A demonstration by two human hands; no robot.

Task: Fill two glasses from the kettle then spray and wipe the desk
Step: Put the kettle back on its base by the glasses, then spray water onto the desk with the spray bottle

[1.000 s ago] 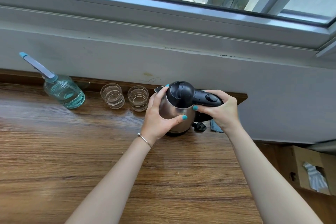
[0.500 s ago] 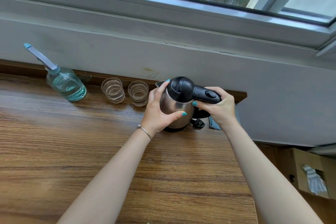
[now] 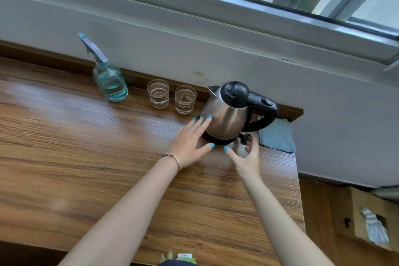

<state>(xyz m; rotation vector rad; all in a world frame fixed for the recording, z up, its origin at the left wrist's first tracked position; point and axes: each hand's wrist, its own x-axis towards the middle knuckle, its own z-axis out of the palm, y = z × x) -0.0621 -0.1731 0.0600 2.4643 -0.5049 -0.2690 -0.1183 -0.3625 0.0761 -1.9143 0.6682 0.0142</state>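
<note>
A steel kettle [image 3: 226,114] with a black lid and handle stands on its black base at the back right of the wooden desk [image 3: 86,157]. Left of it stand two clear ribbed glasses [image 3: 158,93] [image 3: 185,99], each holding some water. Further left is a clear spray bottle [image 3: 110,82] with bluish liquid. A blue cloth [image 3: 277,136] lies right of the kettle. My left hand [image 3: 192,138] is open, its fingertips at the kettle's lower left side. My right hand [image 3: 246,155] is open just in front of the kettle's base, holding nothing.
A white wall and window sill run behind the desk. The desk's right edge [image 3: 299,190] drops off beside my right arm. On the floor at right stands a cardboard box [image 3: 362,211] with a cloth in it.
Both hands have let go of the kettle and drawn back toward me. The right hand left the handle, the left slid down off the body. The view shifted left.
</note>
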